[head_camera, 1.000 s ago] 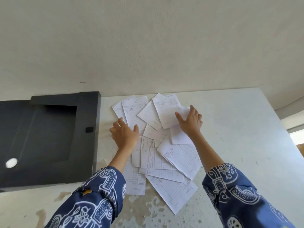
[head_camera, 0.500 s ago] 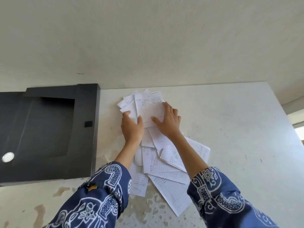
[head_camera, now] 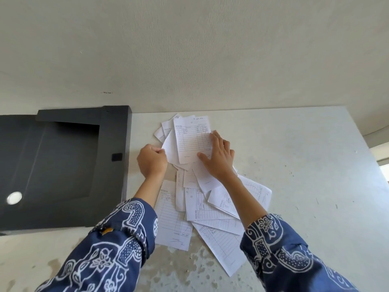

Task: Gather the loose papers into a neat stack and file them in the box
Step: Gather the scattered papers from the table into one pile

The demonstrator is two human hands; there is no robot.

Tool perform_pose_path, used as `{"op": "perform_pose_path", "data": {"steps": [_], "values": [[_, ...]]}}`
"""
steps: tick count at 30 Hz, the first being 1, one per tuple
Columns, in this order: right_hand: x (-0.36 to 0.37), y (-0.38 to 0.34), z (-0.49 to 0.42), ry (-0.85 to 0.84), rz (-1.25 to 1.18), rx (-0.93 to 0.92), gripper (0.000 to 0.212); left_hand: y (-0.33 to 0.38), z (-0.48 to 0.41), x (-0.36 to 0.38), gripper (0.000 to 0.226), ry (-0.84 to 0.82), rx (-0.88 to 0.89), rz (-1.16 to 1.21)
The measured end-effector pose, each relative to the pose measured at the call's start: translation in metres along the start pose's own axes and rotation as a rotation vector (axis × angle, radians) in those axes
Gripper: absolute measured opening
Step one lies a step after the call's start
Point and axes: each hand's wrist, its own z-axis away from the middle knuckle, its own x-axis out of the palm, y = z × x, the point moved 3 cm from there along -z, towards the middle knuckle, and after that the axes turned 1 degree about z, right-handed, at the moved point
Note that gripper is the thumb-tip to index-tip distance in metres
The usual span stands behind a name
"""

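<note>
Moved since half a second ago: far sheets drawn tighter under one ruled slip; left hand now curled rather than flat.

Item: loose papers [head_camera: 202,204], ruled receipt forms, lying on the bench [head_camera: 305,165] right of the box. Far portion partly gathered, top slip [head_camera: 192,138] roughly squared over it. Near portion fanned at mixed angles toward the person, not yet collected.

Right hand [head_camera: 217,159]: spread flat, palm down on the lower edge of the top slip, judged to pin the gathered sheets so they cannot slide.

Left hand [head_camera: 152,160]: fingers curled, pinching the left edges of the gathered sheets, judged to knock them into line against the pinned side.

Box [head_camera: 63,165]: black, open, just left of the papers; no paper seen inside.

Sleeves [head_camera: 117,249]: blue, white-patterned, over the near sheets.
</note>
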Motion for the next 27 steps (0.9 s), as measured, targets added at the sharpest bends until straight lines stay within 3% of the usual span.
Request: {"op": "perform_pose_path", "data": {"steps": [2,5,8,12,15,20,24,27], "values": [[0.001,-0.002,0.000,0.012,-0.014,0.016,0.071,-0.008,0.009,0.001,0.020,-0.072,-0.090,0.062],[0.000,-0.005,0.000,0.039,-0.073,0.042,0.072,-0.020,0.021,0.007,0.017,-0.182,-0.123,-0.013],[-0.006,-0.004,0.000,0.094,-0.194,0.112,0.071,-0.018,0.032,0.010,0.007,-0.267,-0.019,-0.196],[-0.011,-0.002,0.007,0.184,-0.142,0.232,0.070,-0.004,0.039,0.010,0.019,-0.292,0.153,-0.391],[-0.012,-0.005,0.004,0.134,-0.120,0.260,0.075,0.001,0.039,0.012,0.022,-0.263,0.150,-0.301],[-0.012,-0.007,-0.008,-0.001,-0.256,0.344,0.073,0.000,0.034,0.018,0.048,-0.263,-0.028,-0.044],[-0.009,-0.008,-0.011,-0.100,-0.326,0.322,0.068,-0.003,0.028,0.030,0.043,-0.368,-0.035,-0.024],[-0.007,-0.011,-0.011,-0.172,-0.309,0.287,0.064,-0.005,0.026,0.036,0.038,-0.401,-0.060,0.123]]}}
